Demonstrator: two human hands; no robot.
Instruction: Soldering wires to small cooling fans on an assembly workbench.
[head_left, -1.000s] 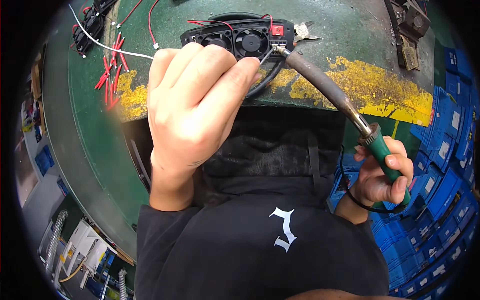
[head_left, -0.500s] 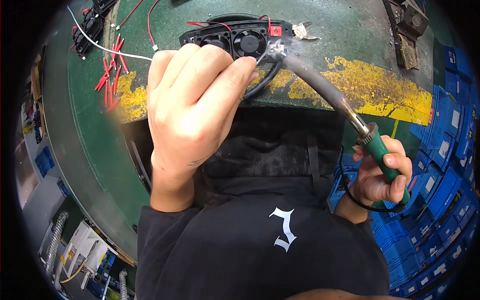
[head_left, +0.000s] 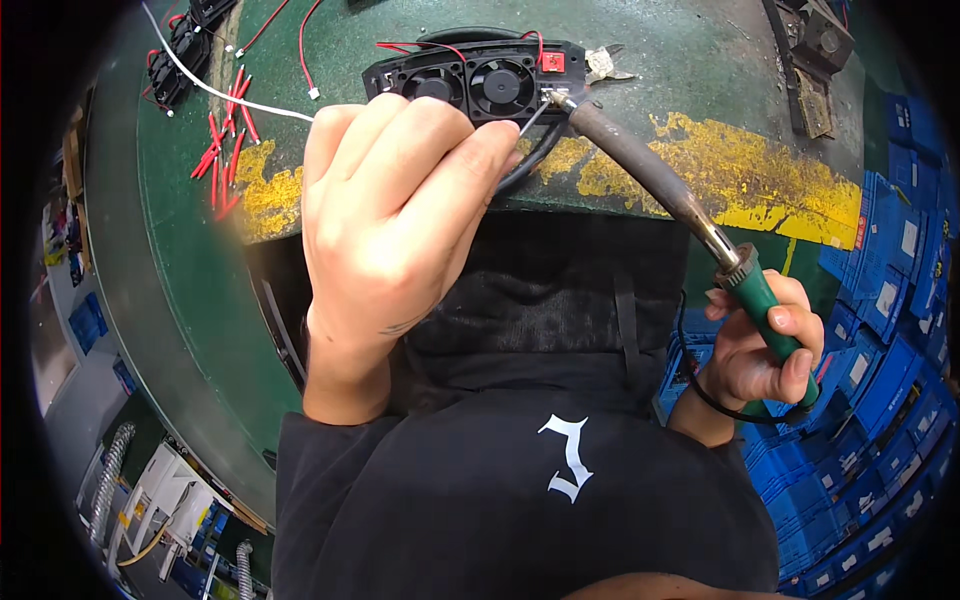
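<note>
Blue bins (head_left: 888,300) flank a green worktop (head_left: 700,75) with worn yellow edging (head_left: 745,175).

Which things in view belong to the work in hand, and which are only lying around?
In use:
- soldering iron, in the right hand
- thin wire, in the left hand
- twin-fan unit, at the iron's tip

Apparently lying about:
- loose red wires
- what looks like pliers, beside the unit
</note>
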